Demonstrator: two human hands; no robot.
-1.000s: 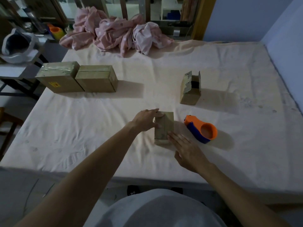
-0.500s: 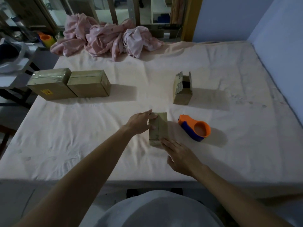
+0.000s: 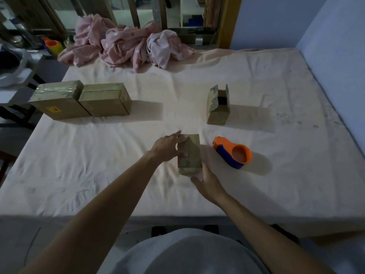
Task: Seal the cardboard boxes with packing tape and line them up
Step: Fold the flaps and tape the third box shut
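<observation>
Your right hand (image 3: 209, 184) has curled its fingers round the small box (image 3: 190, 155); left hand (image 3: 166, 148) grips its far side, tape dispenser (image 3: 235, 153) just right of it.

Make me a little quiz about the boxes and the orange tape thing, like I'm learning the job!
1. True or false: the right hand holds the orange tape dispenser.
2. How many taped boxes stand in the row at far left? A one, B two, C four.
3. Fill in: the left hand grips the small box; the far box behind the dispenser has its flaps ____.
Key: 1 false; 2 B; 3 open.
</observation>
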